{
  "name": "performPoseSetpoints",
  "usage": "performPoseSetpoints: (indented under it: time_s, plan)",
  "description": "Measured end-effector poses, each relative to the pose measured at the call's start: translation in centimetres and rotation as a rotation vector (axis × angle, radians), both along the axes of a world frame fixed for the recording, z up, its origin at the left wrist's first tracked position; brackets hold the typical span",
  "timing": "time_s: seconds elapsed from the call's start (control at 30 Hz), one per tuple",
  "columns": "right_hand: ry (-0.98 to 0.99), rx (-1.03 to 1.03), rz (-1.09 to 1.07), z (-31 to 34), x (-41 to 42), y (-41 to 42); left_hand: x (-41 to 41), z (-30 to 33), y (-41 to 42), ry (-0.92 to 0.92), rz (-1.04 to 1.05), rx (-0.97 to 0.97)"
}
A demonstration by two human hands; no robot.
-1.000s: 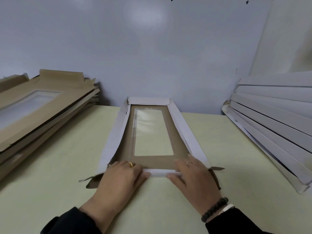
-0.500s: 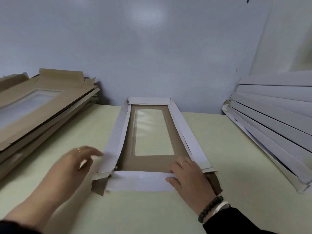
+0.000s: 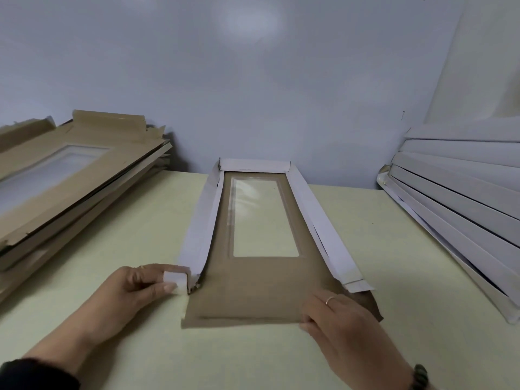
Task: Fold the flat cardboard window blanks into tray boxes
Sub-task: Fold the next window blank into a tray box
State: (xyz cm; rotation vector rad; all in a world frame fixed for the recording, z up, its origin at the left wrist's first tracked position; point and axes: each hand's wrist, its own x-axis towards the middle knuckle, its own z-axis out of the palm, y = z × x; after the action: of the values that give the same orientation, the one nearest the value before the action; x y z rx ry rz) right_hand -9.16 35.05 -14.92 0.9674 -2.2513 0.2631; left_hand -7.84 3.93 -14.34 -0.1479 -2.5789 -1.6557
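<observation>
**Matt Cardboard, Glossy Film**

The window blank [image 3: 253, 285] was brown matt cardboard inside, its folded side walls [image 3: 323, 223] white and smooth. Its window film [image 3: 261, 218] looked clear, glossy plastic. The surface [image 3: 140, 235] was smooth, pale yellow-green, faintly sheened. The wall [image 3: 253, 94] was matt grey-blue.

window blank in work [image 3: 261, 288]: brown cardboard, white outer face, long clear rectangular window; lies flat at worktop centre, lengthwise away from viewer. far end flap and both long side flaps folded up and inward, white side showing. near end flap flat, brown side up. near-left corner tab upright. flat blank stack [image 3: 64, 175]: brown, windowed, far left, slanted. folded white trays [image 3: 464, 204]: far right, leaning, overlapped.
</observation>
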Motion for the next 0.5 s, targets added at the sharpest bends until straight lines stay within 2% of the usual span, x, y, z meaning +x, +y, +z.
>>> performPoseSetpoints:
  time_s: [0.07, 0.1, 0.2, 0.27, 0.33, 0.4, 0.43, 0.5]
  plan:
    - [0.003, 0.071, 0.037, -0.2, 0.5, 0.0, -0.1, 0.1, 1.2, 0.028, 0.063, 0.077]
    - [0.008, 0.110, 0.043, -0.3, 0.6, 0.0, -0.2, 0.0, 1.8, 0.071, 0.098, 0.031]
    - [-0.008, 0.142, 0.056, 0.0, 0.8, 0.0, -0.4, -0.1, 3.4, 0.224, 0.100, -0.308]
    - [-0.001, 0.014, 0.097, 0.4, 0.8, 0.4, -0.6, -0.4, 4.1, 0.290, 0.045, -0.467]
    - [-0.008, -0.195, 0.092, 1.2, 0.3, 1.5, -0.7, -0.7, 4.4, 0.327, 0.012, -0.539]
    - [-0.016, -0.345, -0.038, 2.0, -0.9, 3.6, -0.6, -0.6, 4.4, 0.325, 0.000, -0.540]
    - [-0.026, -0.353, -0.138, 2.2, -1.5, 4.7, -0.5, -0.6, 4.4, 0.322, -0.007, -0.535]
    - [-0.144, -0.214, -0.262, 2.1, -2.7, 6.3, -0.4, -0.6, 4.3, 0.316, -0.012, -0.534]
